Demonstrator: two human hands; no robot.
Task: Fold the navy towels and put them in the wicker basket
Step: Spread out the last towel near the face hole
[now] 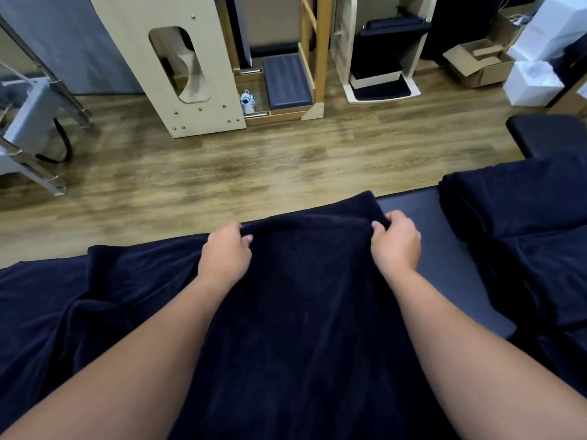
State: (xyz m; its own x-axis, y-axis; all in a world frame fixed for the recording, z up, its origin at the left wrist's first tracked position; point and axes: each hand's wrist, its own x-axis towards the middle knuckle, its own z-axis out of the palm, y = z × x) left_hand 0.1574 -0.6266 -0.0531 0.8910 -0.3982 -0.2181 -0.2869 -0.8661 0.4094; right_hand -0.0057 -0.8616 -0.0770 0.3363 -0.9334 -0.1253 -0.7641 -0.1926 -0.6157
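The navy towel [305, 312] at six o'clock is soft, matt terry cloth with a short nap, and the pile of navy cloth [521, 223] at three o'clock looks the same. Between them the padded table [409, 204] shows smooth, faintly sheened vinyl. The floor [254, 166] at twelve o'clock is wood-grain plank with a dull gloss, the pale frame [178, 58] at eleven is matt light wood with metal bolts, and the box [479, 61] at one o'clock is plain brown cardboard.

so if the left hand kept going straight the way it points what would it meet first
Probably nothing on the table: the left hand grips the far edge of the towel, and past it lies only wood floor, then a pale wooden frame. Depth is unclear.
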